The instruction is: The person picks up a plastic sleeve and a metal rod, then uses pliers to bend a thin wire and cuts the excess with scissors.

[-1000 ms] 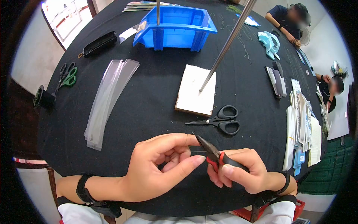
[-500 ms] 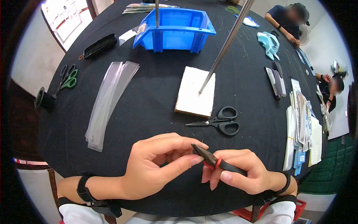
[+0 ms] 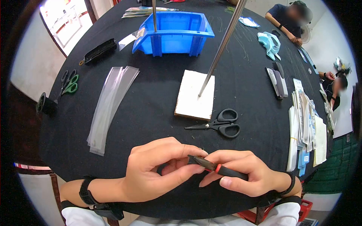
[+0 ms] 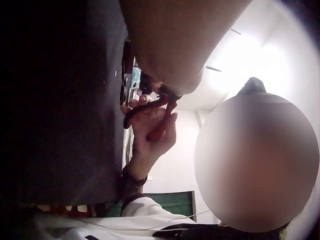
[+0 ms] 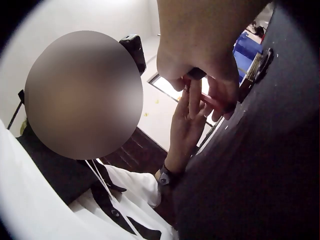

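Observation:
Black-and-red pliers [image 3: 233, 173] lie in my right hand [image 3: 247, 174], whose fingers curl round the handles; their jaws point left. Thumb and index finger of my left hand [image 3: 158, 169] meet at the plier tips, pinching a very thin wire, hardly visible; a fine line crosses the index finger. In the left wrist view, the right hand [image 4: 152, 127] holds the red handles [image 4: 159, 125]. The right wrist view shows the left hand [image 5: 185, 127] close beyond the right hand [image 5: 200, 55]. The exact contact at the tips is hidden.
Black scissors [image 3: 226, 124] lie beyond the hands, beside a white block [image 3: 194, 101] with an upright metal rod [image 3: 220, 49]. Clear strips [image 3: 109, 105] lie left; a blue bin [image 3: 177, 41] stands behind. Stapler [image 3: 278, 81] and papers [image 3: 301, 124] are right.
The pliers have swung lower and flatter, their tips moving left and down to the left fingertips. My right fingers have moved closer to the left hand. The head view has shifted slightly.

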`<state>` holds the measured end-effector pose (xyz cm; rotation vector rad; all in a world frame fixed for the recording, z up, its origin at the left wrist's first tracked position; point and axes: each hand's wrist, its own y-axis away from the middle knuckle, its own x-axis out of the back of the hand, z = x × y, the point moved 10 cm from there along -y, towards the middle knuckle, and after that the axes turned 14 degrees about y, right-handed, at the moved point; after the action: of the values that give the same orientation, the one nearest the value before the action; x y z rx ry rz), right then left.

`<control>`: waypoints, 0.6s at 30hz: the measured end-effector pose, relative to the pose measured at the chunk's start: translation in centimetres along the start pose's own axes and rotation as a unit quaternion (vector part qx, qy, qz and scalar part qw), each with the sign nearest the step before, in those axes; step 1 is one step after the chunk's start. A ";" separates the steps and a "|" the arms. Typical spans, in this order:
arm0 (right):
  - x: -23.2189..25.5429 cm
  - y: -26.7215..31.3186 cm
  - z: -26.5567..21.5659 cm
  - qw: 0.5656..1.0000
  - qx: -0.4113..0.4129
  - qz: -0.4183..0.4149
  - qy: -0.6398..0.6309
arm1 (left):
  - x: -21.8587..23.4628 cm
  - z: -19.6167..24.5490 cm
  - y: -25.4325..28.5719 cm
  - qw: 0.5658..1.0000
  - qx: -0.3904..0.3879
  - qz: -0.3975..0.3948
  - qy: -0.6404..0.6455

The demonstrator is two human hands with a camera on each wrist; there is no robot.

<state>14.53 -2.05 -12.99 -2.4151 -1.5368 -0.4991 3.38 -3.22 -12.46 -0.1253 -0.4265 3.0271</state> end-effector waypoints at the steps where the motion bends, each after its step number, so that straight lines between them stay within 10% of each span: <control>1: 0.1 0.0 -0.1 1.000 0.003 -0.003 0.004 | 0.0 0.1 0.0 1.000 -0.003 0.001 0.000; 13: -0.8 0.1 1.1 0.984 -0.025 -0.101 -0.145 | -0.3 -0.4 -0.5 0.999 0.021 -0.037 0.009; 18: 0.4 0.1 1.0 0.996 -0.030 -0.023 -0.080 | -0.1 -0.9 -0.4 0.999 0.043 -0.019 0.022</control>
<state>14.90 -1.38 -13.79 -2.5237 -1.6668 -0.3736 3.63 -2.57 -13.20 -0.1750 -0.2906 2.9932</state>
